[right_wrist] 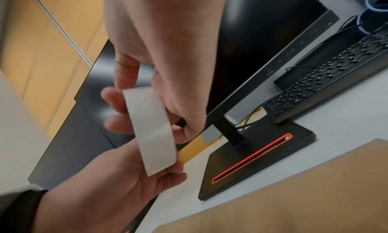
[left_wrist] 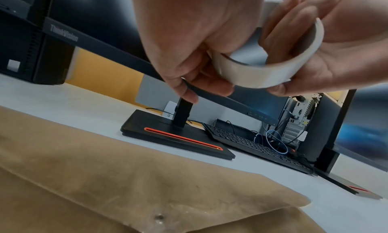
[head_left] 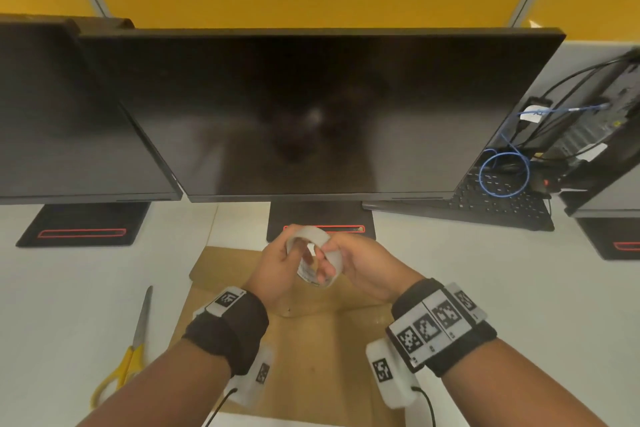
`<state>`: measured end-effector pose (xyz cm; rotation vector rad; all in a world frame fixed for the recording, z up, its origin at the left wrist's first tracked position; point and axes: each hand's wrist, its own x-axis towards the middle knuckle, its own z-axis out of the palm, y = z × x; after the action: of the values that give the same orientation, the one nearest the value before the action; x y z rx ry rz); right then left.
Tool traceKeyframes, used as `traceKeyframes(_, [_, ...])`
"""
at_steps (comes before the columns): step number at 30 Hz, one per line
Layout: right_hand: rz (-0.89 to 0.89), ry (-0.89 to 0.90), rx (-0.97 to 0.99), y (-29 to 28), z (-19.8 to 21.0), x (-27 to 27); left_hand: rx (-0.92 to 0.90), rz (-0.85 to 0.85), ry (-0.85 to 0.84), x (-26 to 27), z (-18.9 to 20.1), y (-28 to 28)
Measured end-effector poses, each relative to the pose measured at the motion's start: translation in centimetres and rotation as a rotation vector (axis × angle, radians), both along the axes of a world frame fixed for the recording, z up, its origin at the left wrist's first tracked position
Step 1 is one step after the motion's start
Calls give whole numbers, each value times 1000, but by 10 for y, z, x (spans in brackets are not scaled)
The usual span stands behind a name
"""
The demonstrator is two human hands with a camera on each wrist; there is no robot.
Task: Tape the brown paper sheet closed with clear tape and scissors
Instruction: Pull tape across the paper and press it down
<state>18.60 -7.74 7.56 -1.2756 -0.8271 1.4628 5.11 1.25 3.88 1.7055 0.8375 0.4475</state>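
Lying flat on the white desk (head_left: 450, 288), the brown paper (head_left: 311, 357) sits folded below both wrists, not yet taped as far as I can see. Above it, the tape roll (head_left: 313, 255) hangs in the air, the left hand (head_left: 277, 267) curled round its near rim and the right hand (head_left: 363, 270) gripping the far side. Both seem to be hunting for the loose end. The scissors (head_left: 135, 340) wait untouched, well to the left. Clear tape hides its edge, so picking could tear a sliver, or a freed strip may fold and stick to itself.
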Motion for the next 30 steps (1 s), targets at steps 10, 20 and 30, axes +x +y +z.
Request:
traceKeyframes(10, [110, -52, 73, 17, -2, -16, 167, 157, -81, -21, 9, 4])
traceKeyframes(20, [138, 65, 139, 18, -11, -44, -90, 79, -142, -36, 31, 2])
traceKeyframes(30, [114, 131, 173, 7, -9, -54, -17, 83, -81, -44, 22, 0])
